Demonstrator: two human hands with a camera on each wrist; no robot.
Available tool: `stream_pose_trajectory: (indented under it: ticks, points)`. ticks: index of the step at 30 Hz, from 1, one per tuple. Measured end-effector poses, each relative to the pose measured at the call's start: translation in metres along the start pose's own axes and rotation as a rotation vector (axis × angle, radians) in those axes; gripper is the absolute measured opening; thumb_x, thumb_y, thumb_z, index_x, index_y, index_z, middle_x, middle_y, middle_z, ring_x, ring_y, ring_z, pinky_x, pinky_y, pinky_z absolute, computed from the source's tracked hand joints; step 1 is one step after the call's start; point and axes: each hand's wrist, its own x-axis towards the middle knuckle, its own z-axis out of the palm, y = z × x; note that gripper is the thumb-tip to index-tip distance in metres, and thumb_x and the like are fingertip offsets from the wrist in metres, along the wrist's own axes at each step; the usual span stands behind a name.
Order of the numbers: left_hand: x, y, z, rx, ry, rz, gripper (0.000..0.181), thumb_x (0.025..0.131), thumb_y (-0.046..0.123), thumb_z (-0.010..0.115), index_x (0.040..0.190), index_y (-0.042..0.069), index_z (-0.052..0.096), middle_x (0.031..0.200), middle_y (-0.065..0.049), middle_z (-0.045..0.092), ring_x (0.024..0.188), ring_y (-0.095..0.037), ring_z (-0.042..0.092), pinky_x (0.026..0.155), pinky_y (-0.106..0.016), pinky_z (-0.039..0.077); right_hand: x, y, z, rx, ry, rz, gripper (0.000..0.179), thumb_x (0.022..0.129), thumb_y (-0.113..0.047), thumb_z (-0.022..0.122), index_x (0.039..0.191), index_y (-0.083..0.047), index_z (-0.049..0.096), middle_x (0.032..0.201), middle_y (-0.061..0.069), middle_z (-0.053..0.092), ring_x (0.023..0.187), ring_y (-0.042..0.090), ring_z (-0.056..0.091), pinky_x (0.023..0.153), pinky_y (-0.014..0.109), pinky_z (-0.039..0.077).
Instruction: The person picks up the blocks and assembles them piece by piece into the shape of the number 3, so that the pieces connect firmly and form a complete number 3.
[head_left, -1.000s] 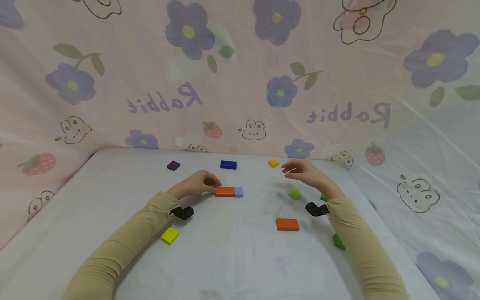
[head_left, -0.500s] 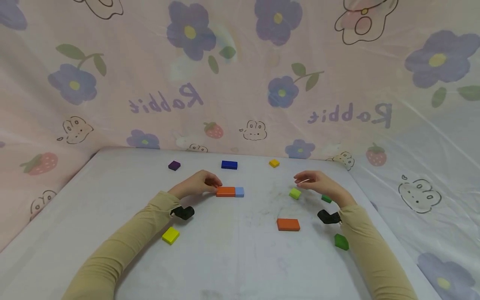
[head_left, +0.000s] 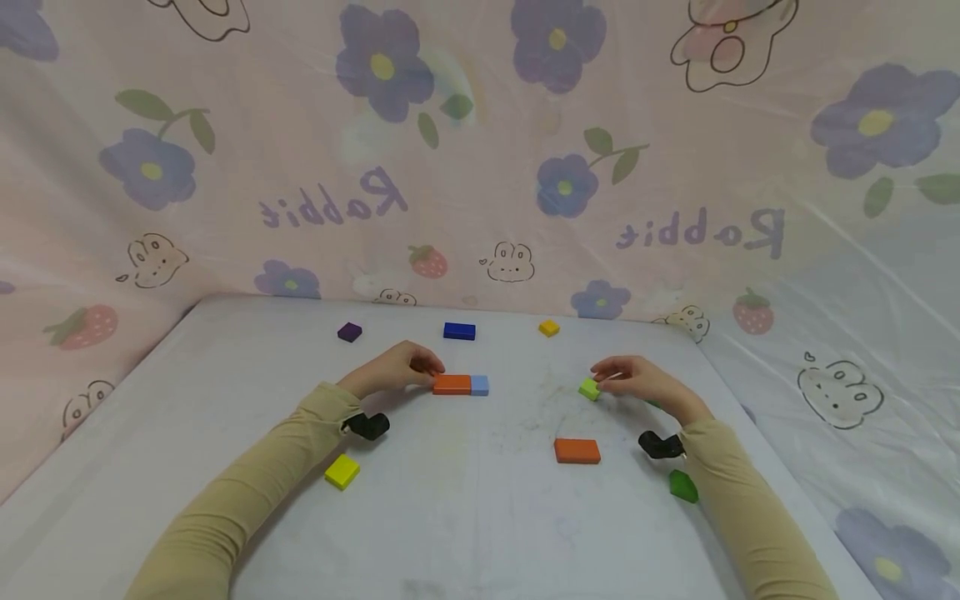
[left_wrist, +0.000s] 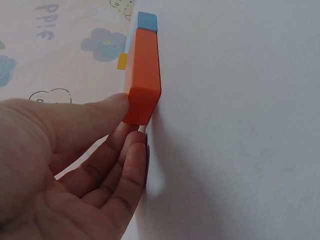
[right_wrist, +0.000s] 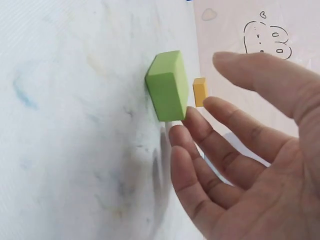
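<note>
In the head view, my left hand [head_left: 397,367] is at the left end of an orange rectangular block [head_left: 452,385]. The left wrist view shows the thumb against that orange block's near end, the other fingers curled beside it. A light blue block [head_left: 479,386] sits end to end with the orange one. My right hand [head_left: 637,382] is beside a lime green block [head_left: 588,389]. Seen from the right wrist, the thumb and fingers are spread apart, fingertips right at the lime block [right_wrist: 167,87], with nothing gripped.
Along the far side lie a purple block [head_left: 349,332], a dark blue block [head_left: 459,331] and an amber block [head_left: 549,328]. Nearer are a yellow block [head_left: 342,472], another orange block [head_left: 577,451] and a green block [head_left: 683,486]. Another green block is mostly hidden behind the right hand.
My right hand has come from beside the amber block, toward me and slightly right, down to the lime green block. The left hand has stayed at the orange block.
</note>
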Motion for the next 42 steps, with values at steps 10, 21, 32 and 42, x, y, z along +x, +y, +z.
stream_pose_trajectory:
  ticks: [10,21,32,42]
  points:
    - [0.0,-0.002,0.001,0.009,-0.004,-0.006,0.02,0.088,0.004,0.068,0.108,0.005,0.069,0.095,-0.002,0.066,0.084,-0.016,0.058,0.079,-0.029,0.05,0.004,0.002,0.006,-0.051,-0.001,-0.062,0.048,0.086,-0.018,0.072,0.126,0.003,0.057,0.116,0.017,0.059,0.099,0.026,0.054,0.084,0.035,0.045]
    - [0.001,0.0,0.001,0.011,-0.011,-0.019,0.021,0.088,0.005,0.068,0.108,0.005,0.068,0.095,-0.002,0.066,0.084,-0.016,0.058,0.078,-0.028,0.05,0.008,0.006,0.011,-0.112,0.03,-0.073,0.038,0.084,-0.012,0.074,0.117,0.0,0.061,0.108,0.013,0.06,0.092,0.023,0.056,0.081,0.032,0.047]
    - [0.003,-0.004,0.001,0.01,-0.022,-0.012,0.021,0.088,0.007,0.069,0.109,0.006,0.069,0.099,-0.001,0.066,0.088,-0.016,0.059,0.083,-0.03,0.049,0.009,0.001,0.012,-0.125,0.025,-0.085,0.038,0.084,-0.005,0.071,0.119,0.006,0.059,0.111,0.019,0.06,0.099,0.033,0.057,0.085,0.044,0.047]
    - [0.001,0.001,-0.001,0.002,-0.012,-0.035,0.021,0.088,0.006,0.068,0.109,0.006,0.069,0.097,-0.002,0.066,0.087,-0.017,0.058,0.082,-0.03,0.049,0.012,-0.005,0.007,-0.15,0.024,-0.105,0.038,0.085,-0.009,0.071,0.12,0.001,0.06,0.112,0.013,0.06,0.099,0.028,0.056,0.088,0.043,0.047]
